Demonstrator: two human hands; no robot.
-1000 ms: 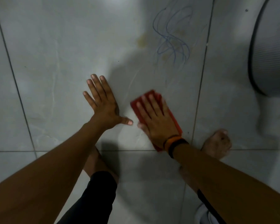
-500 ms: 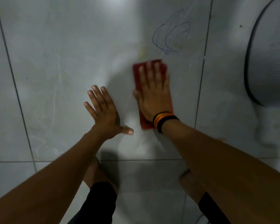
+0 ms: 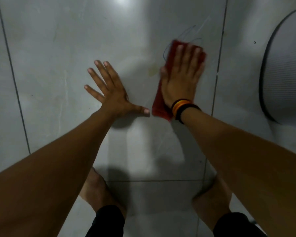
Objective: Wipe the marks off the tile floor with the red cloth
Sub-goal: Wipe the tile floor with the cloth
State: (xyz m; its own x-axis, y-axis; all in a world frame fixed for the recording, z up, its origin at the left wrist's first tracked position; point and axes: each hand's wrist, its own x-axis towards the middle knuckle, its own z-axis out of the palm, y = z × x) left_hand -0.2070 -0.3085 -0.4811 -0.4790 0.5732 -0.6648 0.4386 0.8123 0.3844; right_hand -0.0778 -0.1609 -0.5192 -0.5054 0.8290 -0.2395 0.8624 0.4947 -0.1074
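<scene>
Open tile floor (image 3: 61, 53) from 9 through 12 o'clock of the left hand (image 3: 109, 93). Narrow gap at 3 o'clock, thumb almost meeting the red cloth (image 3: 158, 101) under the right hand (image 3: 181, 77). Blocked at 3 o'clock of that hand by a round grey ribbed object (image 3: 285, 74). Bare feet (image 3: 96, 189) crowding 6 o'clock.

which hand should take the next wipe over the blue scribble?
Right. The right hand is pressed flat on the red cloth, which partly overlaps the blue scribble. The left hand is spread bare on the tile floor, beside the cloth, likely bracing.
</scene>
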